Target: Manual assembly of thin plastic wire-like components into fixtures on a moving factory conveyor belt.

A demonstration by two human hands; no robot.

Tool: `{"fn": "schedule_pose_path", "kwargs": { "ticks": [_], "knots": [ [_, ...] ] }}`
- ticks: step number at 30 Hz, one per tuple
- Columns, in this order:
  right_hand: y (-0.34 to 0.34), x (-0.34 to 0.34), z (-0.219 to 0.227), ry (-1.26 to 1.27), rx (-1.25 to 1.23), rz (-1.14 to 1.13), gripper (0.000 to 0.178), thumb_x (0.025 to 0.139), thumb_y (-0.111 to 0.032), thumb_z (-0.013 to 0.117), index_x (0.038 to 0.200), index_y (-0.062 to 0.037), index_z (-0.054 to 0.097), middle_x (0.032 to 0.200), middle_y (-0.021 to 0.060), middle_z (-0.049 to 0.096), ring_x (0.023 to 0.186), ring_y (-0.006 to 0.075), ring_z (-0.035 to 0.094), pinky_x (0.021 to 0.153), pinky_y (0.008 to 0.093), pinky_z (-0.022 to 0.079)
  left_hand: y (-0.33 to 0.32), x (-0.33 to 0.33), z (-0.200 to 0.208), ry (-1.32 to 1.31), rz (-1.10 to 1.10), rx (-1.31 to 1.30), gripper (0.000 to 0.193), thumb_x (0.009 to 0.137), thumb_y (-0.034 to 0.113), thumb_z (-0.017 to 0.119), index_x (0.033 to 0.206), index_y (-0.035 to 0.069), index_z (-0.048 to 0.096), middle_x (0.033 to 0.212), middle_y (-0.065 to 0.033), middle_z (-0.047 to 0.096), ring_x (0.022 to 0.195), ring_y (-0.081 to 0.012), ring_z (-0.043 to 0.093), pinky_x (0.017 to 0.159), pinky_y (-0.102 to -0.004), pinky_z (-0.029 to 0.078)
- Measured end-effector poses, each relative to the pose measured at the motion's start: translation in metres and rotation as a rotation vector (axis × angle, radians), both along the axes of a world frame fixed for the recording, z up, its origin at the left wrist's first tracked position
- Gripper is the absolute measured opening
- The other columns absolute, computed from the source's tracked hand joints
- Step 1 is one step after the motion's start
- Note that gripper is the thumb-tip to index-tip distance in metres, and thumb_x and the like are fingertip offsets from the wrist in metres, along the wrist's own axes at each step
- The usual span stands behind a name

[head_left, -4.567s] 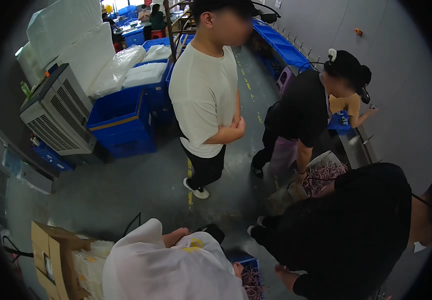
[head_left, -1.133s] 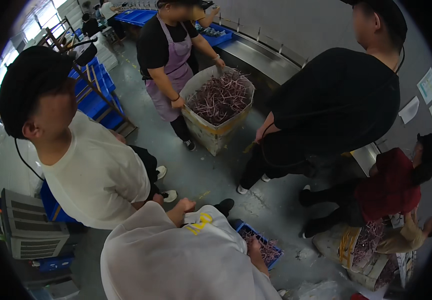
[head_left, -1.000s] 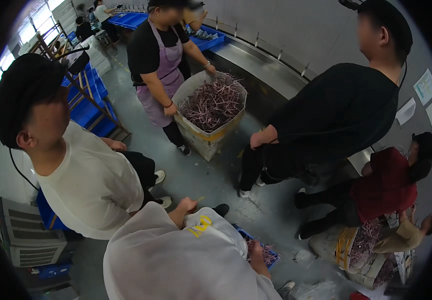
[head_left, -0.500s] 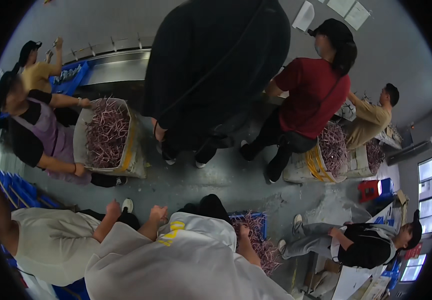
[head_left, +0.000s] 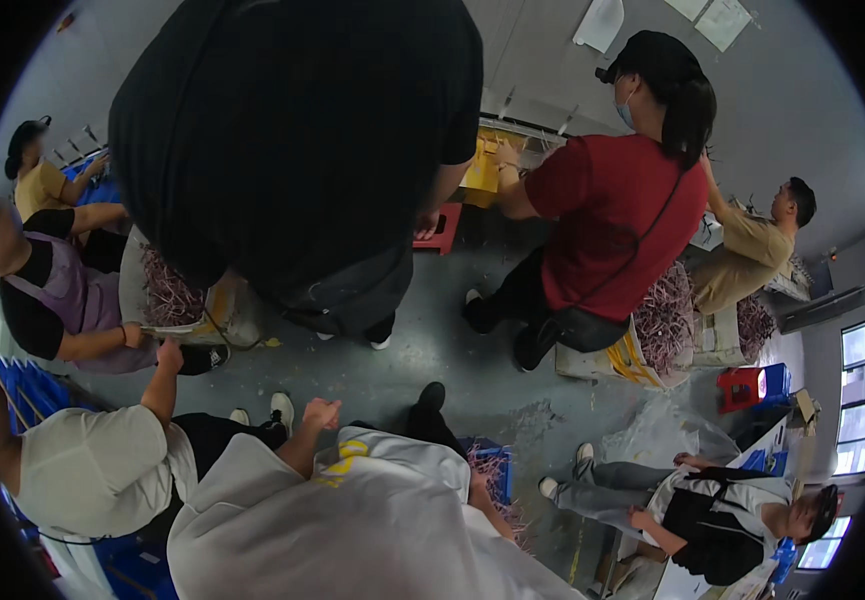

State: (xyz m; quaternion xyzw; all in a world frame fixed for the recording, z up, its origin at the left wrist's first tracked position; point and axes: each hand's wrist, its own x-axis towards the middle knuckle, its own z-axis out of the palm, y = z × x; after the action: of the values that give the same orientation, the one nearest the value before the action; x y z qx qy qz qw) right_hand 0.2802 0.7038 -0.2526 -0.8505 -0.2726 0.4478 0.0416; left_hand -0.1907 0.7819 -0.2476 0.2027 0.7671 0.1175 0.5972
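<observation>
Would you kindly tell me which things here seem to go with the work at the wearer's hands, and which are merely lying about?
Seemingly in use:
blue crate, nearest the right hand (firm grip unclear)
purplish strands in that crate

Seemingly just about:
clear plastic sheeting on the floor
papers on the wall

White shirt (head_left: 302,530): yellow print (head_left: 344,462) toward seven o'clock; we cannot read it.
Wall sheets (head_left: 722,22): between one and two o'clock, illegible to us.

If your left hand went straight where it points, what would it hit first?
Probably the person in loose black clothes, beyond some grey floor; your left hand points roughly that way, though depth is unclear.
</observation>
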Motion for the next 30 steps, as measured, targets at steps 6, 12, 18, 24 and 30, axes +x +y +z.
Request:
{"fn": "schedule_pose_path", "kwargs": {
  "ticks": [6,12,18,24,30],
  "knots": [
    [0.101,0.06,-0.016,0.043,0.042,0.092,0.045,0.084,-0.033,0.064,0.111,0.0027,0.069,0.111,0.0217,0.07,0.103,0.0367,0.067,0.089,0.0408,0.05,0.059,0.053,0.023,0.047,0.077,0.029,0.04,0.089,0.037,0.063,0.078,-0.001,0.071,0.072,-0.0116,0.07,0.068,-0.0211,0.072,0.062,-0.033,0.058],
    [0.169,0.083,-0.023,0.105,0.074,0.185,0.044,0.083,-0.033,0.065,0.108,0.002,0.071,0.109,0.0215,0.071,0.101,0.036,0.068,0.087,0.0408,0.051,0.06,0.091,0.004,0.291,0.068,0.068,0.05,0.083,0.049,0.06,0.09,0.002,0.074,0.084,-0.0149,0.074,0.088,-0.0271,0.072,0.084,-0.039,0.054],
    [0.188,0.087,-0.078,0.144,0.039,0.283,0.042,0.082,-0.034,0.066,0.105,0.0013,0.072,0.107,0.0213,0.072,0.099,0.0353,0.069,0.086,0.0409,0.052,0.068,0.086,0.005,0.202,0.18,0.001,0.051,0.082,0.05,0.061,0.098,0.004,0.075,0.088,-0.0141,0.074,0.092,-0.0272,0.072,0.086,-0.0382,0.053],
    [0.188,0.072,-0.088,0.133,-0.007,0.188,0.046,0.082,-0.036,0.068,0.107,0.003,0.071,0.109,0.0221,0.071,0.102,0.0362,0.068,0.087,0.0401,0.051,0.105,0.072,0.013,0.215,0.024,-0.002,0.049,0.083,0.049,0.06,0.103,0.008,0.075,0.095,-0.0165,0.074,0.096,-0.0321,0.071,0.089,-0.0413,0.053],
    [0.19,0.057,-0.085,0.118,0.009,0.072,0.053,0.082,-0.039,0.07,0.11,0.006,0.069,0.113,0.0234,0.07,0.108,0.0378,0.066,0.091,0.0391,0.05,0.146,0.057,-0.016,0.262,-0.189,-0.034,0.043,0.083,0.046,0.058,0.105,0.014,0.076,0.104,-0.0193,0.072,0.105,-0.0372,0.067,0.093,-0.0453,0.051]
  ]
}}
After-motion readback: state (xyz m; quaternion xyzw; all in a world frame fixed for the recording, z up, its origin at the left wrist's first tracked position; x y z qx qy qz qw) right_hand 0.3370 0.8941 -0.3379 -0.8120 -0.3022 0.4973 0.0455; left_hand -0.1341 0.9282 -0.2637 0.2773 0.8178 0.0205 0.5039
